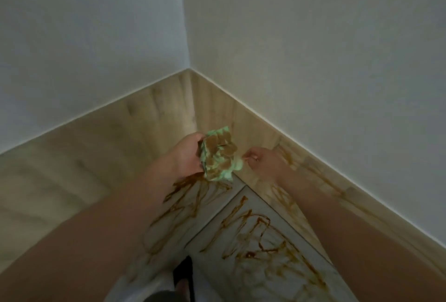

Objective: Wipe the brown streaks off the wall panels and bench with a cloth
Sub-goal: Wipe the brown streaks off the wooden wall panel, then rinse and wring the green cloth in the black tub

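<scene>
Our left hand [188,154] grips the bunched green cloth [219,156] at frame centre, and our right hand [265,160] pinches its right corner. Brown streaks [249,255] lie directly below on the bench [253,284], with more on the right wall panel [241,118] nearest the right hand.

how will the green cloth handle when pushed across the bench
Likely floppy: the cloth sits crumpled in folds in the left hand. Probably light, since that hand holds it bunched in the air. Its brown patches suggest it may smear the streaks rather than lift them.
</scene>
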The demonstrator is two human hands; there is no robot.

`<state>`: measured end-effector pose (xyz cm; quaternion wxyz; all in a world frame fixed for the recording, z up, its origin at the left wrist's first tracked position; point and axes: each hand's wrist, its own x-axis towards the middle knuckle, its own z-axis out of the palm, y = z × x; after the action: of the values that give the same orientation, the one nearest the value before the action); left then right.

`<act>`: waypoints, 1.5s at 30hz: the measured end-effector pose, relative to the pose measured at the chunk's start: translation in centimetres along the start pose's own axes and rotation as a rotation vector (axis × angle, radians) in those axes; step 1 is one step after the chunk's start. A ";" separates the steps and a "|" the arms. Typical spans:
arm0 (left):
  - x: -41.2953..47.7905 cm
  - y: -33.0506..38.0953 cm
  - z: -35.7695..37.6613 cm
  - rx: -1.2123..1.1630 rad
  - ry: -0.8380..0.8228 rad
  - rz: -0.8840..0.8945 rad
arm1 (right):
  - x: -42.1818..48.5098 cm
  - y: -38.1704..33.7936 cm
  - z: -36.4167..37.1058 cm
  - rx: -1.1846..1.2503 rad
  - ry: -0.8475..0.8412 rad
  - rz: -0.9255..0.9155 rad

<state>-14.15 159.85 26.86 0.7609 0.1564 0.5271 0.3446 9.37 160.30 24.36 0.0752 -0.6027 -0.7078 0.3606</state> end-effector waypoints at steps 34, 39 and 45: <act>-64.2 -72.8 -15.6 -0.776 1.037 0.581 | -63.8 -20.6 50.0 -0.252 -1.234 -0.978; -71.9 -89.4 -11.3 -0.887 1.181 0.598 | -80.3 -15.7 58.0 -0.365 -1.401 -1.065; -80.9 -105.1 -5.2 -1.028 1.534 0.473 | -95.7 -12.4 63.4 -0.363 -1.586 -0.911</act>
<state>2.21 28.45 17.77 0.0941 -0.3632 0.6213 0.6879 -9.81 46.67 17.03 -0.3912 0.1531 -0.7661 0.4865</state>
